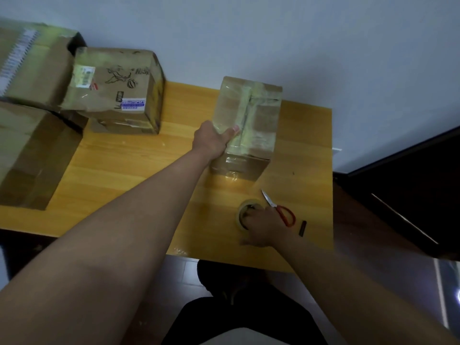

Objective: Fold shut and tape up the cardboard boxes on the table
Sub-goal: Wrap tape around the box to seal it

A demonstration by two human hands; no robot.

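the left hand (214,141) grips the near left edge of the taped box (247,125) standing mid-counter (129,165), while the right hand (261,226) has its fingers curled into the tape roll (245,214) beside red scissors (281,209), with more boxes (117,90) far left.

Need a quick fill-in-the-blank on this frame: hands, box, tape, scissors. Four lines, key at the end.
1. The left hand grips the taped ____.
2. The right hand has its fingers inside the roll of ____.
3. The scissors have ____ handles.
4. The scissors lie on the table, to the ____ of the tape roll.

Missing words: box; tape; red; right
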